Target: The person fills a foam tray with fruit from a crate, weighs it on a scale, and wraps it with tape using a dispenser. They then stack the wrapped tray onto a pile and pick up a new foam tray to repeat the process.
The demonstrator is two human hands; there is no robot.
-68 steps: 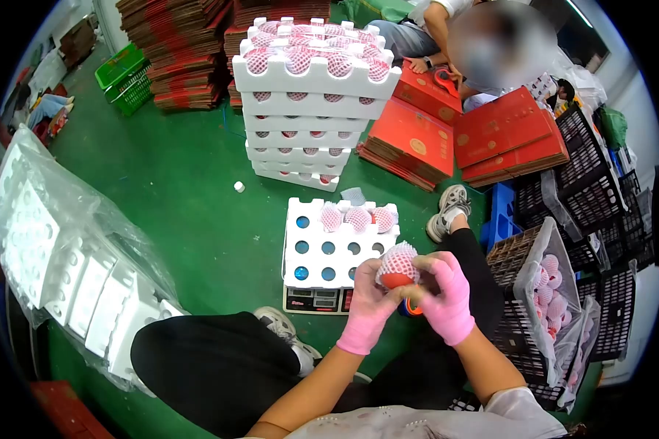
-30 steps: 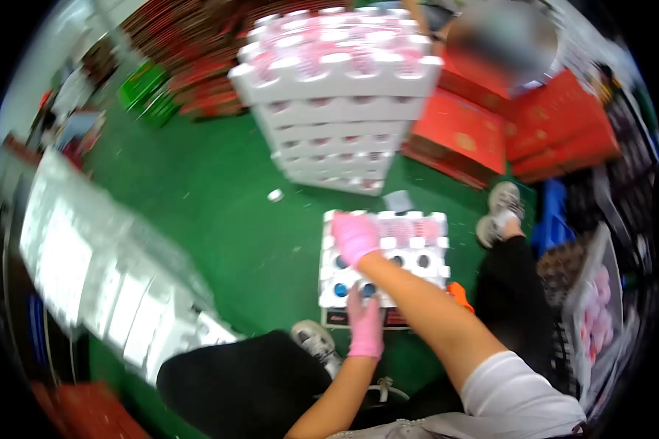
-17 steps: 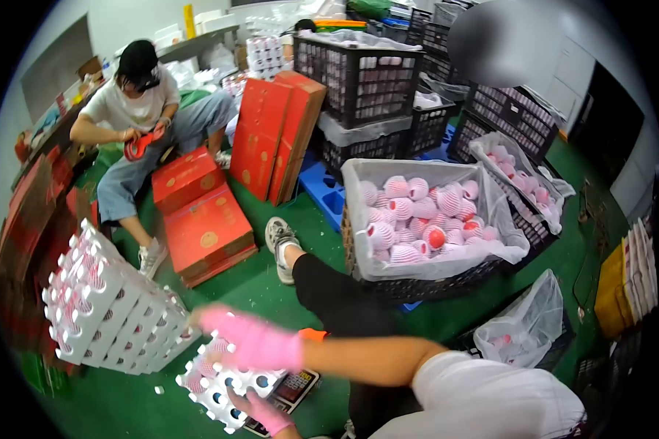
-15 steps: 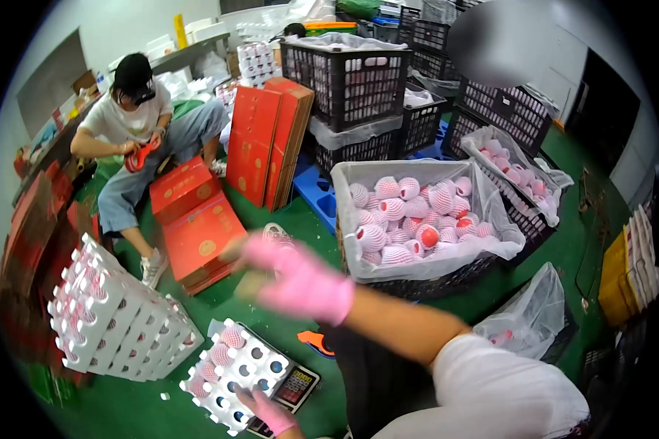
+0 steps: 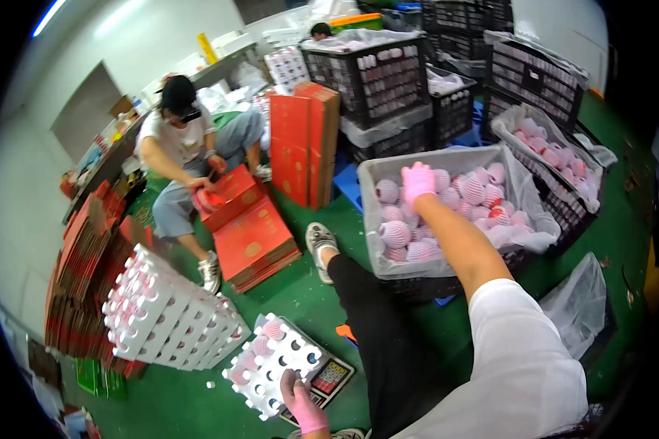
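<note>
My right hand [image 5: 419, 183], in a pink glove, reaches into a lined crate [image 5: 370, 252] of round fruit in pink and white foam nets [image 5: 472, 192]. It lies on the fruit near the crate's left side; its fingertips are hidden. At the bottom, my left hand [image 5: 302, 402], in a pink fingerless glove, rests with fingers stretched out at the near edge of a white foam tray [image 5: 282, 362]. Netted fruit [image 5: 274, 331] fills some holes along the tray's left and far side; other holes hold none. Beneath the tray is a scale [image 5: 334, 377] with a keypad.
A stack of filled white trays [image 5: 183, 318] stands left. Beyond it a seated person [image 5: 179, 143] handles a red tape dispenser [image 5: 209, 199] over red cartons [image 5: 256, 238]. Black crates [image 5: 392, 84] are stacked behind. An orange tool [image 5: 346, 334] lies by my leg.
My right hand has moved from above the floor, right and away, into the fruit crate. My left hand stays at the tray. The view has shifted; the seated person now leans over the carton.
</note>
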